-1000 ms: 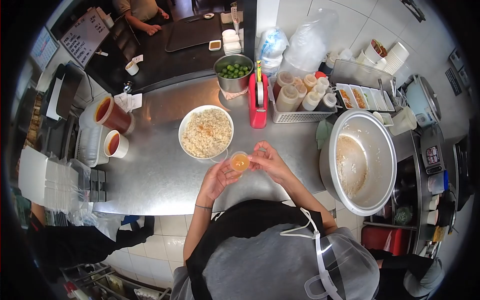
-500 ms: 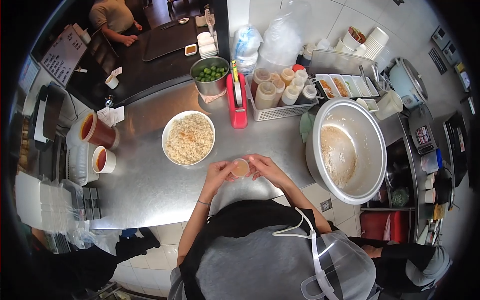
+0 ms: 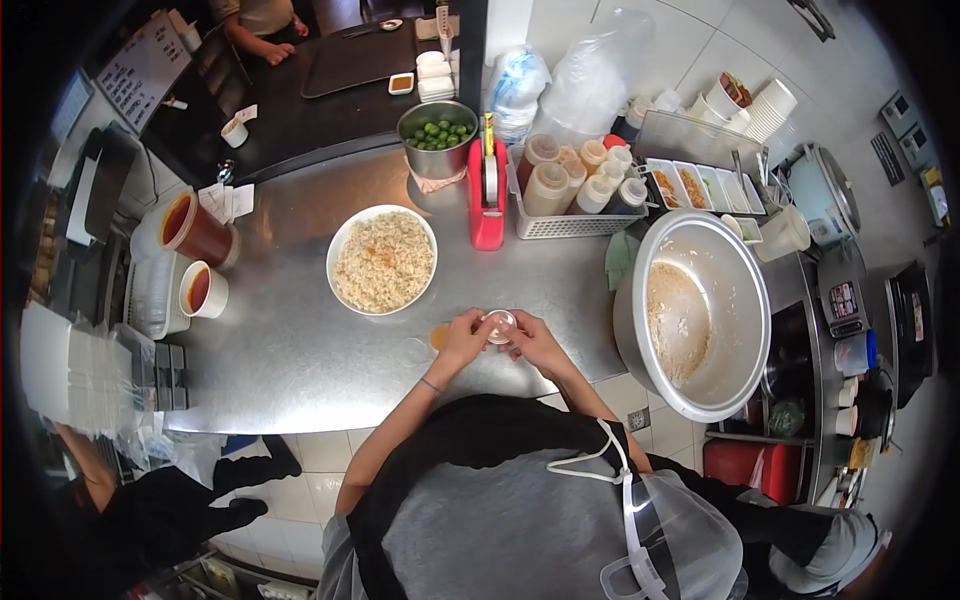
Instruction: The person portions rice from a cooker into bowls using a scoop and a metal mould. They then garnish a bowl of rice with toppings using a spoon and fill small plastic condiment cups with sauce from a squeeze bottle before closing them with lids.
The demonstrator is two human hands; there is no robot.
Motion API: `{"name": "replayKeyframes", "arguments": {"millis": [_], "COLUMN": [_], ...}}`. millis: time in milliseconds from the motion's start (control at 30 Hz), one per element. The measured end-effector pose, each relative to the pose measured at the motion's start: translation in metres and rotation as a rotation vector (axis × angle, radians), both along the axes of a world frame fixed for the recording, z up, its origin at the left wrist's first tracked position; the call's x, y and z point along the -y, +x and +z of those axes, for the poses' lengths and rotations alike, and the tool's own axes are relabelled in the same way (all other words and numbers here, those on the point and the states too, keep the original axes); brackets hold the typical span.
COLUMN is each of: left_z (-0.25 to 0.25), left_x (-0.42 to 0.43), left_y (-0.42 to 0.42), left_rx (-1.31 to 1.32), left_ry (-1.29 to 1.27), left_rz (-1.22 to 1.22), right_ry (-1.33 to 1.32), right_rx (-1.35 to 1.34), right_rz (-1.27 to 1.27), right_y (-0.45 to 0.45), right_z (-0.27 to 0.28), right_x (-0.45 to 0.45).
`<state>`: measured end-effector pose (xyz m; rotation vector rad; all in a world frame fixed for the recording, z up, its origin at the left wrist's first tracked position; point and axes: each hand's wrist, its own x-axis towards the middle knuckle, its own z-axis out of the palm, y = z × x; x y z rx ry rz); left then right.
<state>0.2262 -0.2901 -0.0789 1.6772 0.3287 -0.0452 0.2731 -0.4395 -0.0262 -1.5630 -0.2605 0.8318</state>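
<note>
Near the counter's front edge, my left hand (image 3: 466, 338) and my right hand (image 3: 532, 340) meet with bent fingers around a small clear round cup (image 3: 500, 327). Both hands grip its rim, one from each side. Just left of my left hand, a small cup of orange sauce (image 3: 439, 337) stands on the steel counter (image 3: 290, 350), partly hidden by that hand. A clear round lid (image 3: 408, 352) seems to lie beside it, faint against the metal. Farther back, a white bowl of rice (image 3: 383, 260) sits on the counter.
A large metal pot (image 3: 692, 315) stands on the right. Behind are a red tape dispenser (image 3: 487, 200), a basket of squeeze bottles (image 3: 570, 226) and a pot of green limes (image 3: 437, 140). Red sauce containers (image 3: 203, 291) stand left. Co-workers are at both sides; another person is beyond the counter.
The orange sauce cup, held between my hands one second ago, now stands on the counter left of them. My hands hold another small cup slightly farther right. The camera view has shifted.
</note>
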Motion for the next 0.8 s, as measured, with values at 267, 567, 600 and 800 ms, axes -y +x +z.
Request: {"name": "replayKeyframes", "arguments": {"millis": [267,567,600,800], "left_z": [0.009,0.076,0.085,0.03], "left_x": [0.01,-0.036,-0.046,-0.098], "left_y": [0.0,-0.042,-0.056,-0.133], "left_rx": [0.05,0.073,0.047,-0.266], "left_ry": [0.279,0.458,0.417,0.344], "left_rz": [0.051,0.161,0.206,0.441], "right_ry": [0.011,-0.654,-0.671,-0.395], "right_rx": [0.068,0.94,0.93,1.001], "right_rz": [-0.069,0.03,0.041,0.62], "right_y": [0.001,0.031,0.028,0.005], "right_z": [-0.024,-0.064,-0.049,-0.017], "right_x": [0.003,0.0,-0.005,-0.058]}}
